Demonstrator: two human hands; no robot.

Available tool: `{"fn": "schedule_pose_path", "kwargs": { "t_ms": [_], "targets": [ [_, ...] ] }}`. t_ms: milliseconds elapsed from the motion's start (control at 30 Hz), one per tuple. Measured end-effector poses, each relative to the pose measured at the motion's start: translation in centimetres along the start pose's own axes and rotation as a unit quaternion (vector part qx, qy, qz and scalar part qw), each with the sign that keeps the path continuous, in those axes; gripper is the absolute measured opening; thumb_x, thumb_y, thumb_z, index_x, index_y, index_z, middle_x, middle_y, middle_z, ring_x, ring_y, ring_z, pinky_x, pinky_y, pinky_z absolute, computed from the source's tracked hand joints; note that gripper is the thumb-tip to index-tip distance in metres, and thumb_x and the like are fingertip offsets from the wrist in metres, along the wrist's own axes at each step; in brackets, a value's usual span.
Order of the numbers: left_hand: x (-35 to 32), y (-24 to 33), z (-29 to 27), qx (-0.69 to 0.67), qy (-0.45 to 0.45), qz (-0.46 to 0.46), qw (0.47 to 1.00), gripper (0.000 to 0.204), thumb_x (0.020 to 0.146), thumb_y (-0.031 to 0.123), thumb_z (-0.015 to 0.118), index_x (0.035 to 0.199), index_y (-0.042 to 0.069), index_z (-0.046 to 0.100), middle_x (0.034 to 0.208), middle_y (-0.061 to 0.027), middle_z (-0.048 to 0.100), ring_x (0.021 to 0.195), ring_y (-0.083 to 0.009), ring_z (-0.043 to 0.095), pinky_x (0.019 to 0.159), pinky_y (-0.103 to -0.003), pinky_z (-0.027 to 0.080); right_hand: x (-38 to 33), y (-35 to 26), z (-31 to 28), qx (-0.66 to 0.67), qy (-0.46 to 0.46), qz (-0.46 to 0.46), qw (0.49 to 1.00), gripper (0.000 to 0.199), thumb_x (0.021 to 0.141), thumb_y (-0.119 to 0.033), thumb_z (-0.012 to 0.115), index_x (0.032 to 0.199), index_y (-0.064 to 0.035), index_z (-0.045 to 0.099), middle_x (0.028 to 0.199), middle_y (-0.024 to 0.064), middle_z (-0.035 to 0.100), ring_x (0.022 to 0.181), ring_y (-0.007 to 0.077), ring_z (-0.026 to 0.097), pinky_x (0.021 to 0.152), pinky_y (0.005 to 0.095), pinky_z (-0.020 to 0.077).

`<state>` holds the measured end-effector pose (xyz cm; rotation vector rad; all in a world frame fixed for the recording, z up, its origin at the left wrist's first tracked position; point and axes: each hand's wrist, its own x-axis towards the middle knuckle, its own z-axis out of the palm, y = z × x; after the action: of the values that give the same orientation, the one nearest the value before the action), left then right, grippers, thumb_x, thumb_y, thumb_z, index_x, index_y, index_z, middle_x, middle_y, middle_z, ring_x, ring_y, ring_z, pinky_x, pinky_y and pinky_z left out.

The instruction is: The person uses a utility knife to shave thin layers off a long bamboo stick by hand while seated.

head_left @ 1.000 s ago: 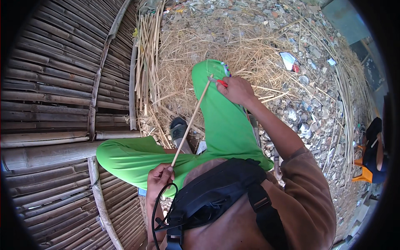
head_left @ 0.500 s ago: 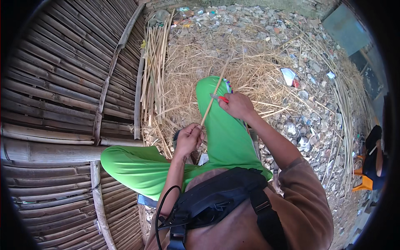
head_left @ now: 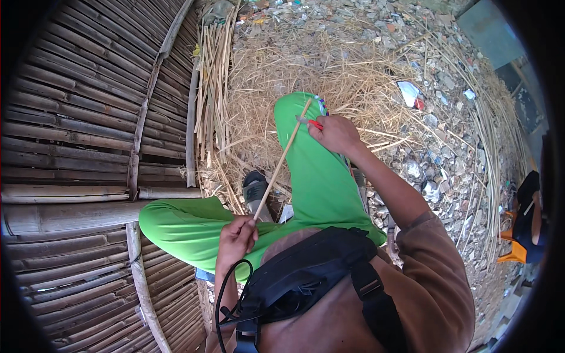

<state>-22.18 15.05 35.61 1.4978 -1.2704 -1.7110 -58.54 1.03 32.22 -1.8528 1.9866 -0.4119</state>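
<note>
A thin, straw-coloured bamboo stick [head_left: 275, 172] slants across my lap, its far end over my green-trousered right knee. My left hand [head_left: 236, 236] is closed around the near end of it, low by my left thigh. In my right hand [head_left: 338, 135], the fingers wrap a knife [head_left: 303, 120] with a red handle and a short metal blade. The blade lies against the stick near its far end, above the knee. Most of the knife's handle is hidden inside my fist.
A bamboo-slat wall [head_left: 70, 117] rises close on my left, with a bundle of split strips [head_left: 213, 88] beside it. Dry shavings [head_left: 329, 76] cover the rubble ahead. Long thin strips [head_left: 491, 170] lie at the right. Beyond them another person [head_left: 529, 206] sits on an orange chair [head_left: 513, 247].
My left hand has drawn the stick back toward my body, down and left. The stick's far end is now just past the blade. My right hand has stayed nearly in place over the knee.
</note>
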Motion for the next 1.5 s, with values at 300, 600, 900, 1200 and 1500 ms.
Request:
{"fn": "schedule_pose_path", "kwargs": {
  "t_ms": [300,600,900,1200,1500],
  "targets": [
    [-4.5,-0.5,-2.3,0.032,0.009,-0.007,0.999,0.021,0.106,0.013,0.055,0.108,-0.001,0.069,0.067,-0.0027,0.060,0.044,-0.0058,0.043,0.041,-0.022,0.031,-0.3,-0.2,0.0,0.004,0.016,0.014,1.000,0.054,0.097,-0.051,0.046,0.086,-0.0040,0.071,0.083,0.0232,0.071,0.081,0.0416,0.071,0.076,0.0533,0.0559],
    [4.5,1.4,2.6,0.033,-0.038,0.042,0.998,0.021,0.108,0.013,0.048,0.105,0.000,0.063,0.072,-0.0039,0.062,0.046,-0.0067,0.046,0.043,-0.023,0.036,-0.4,-1.2,-0.1,-0.015,0.002,-0.009,1.000,0.055,0.097,-0.052,0.045,0.087,-0.0045,0.072,0.082,0.0235,0.071,0.081,0.0422,0.070,0.076,0.0540,0.0559],
    [11.2,3.0,6.1,0.008,-0.070,0.066,0.995,0.023,0.109,0.015,0.046,0.101,0.001,0.062,0.070,-0.0035,0.060,0.045,-0.0070,0.046,0.043,-0.023,0.036,-0.3,-1.1,-0.4,-0.011,-0.004,0.007,1.000,0.054,0.096,-0.052,0.046,0.089,-0.0048,0.071,0.084,0.0240,0.071,0.082,0.0424,0.070,0.077,0.0542,0.0559],
    [2.7,1.0,1.3,0.068,-0.035,0.043,0.996,0.021,0.108,0.014,0.049,0.102,0.000,0.064,0.068,-0.0020,0.058,0.044,-0.0063,0.045,0.042,-0.023,0.033,-0.2,-0.8,-0.4,0.007,-0.009,0.016,1.000,0.053,0.097,-0.050,0.045,0.089,-0.0047,0.071,0.086,0.0231,0.071,0.085,0.0416,0.070,0.080,0.0532,0.0552],
    [-3.8,-0.6,-2.2,0.025,-0.021,-0.020,0.999,0.020,0.108,0.013,0.052,0.106,0.000,0.066,0.066,0.0002,0.057,0.048,-0.0035,0.044,0.044,-0.021,0.033,-0.6,-1.1,-0.8,0.007,-0.008,0.023,1.000,0.053,0.097,-0.050,0.045,0.088,-0.0044,0.071,0.088,0.0231,0.071,0.086,0.0410,0.070,0.081,0.0528,0.0550]
  ]
}}
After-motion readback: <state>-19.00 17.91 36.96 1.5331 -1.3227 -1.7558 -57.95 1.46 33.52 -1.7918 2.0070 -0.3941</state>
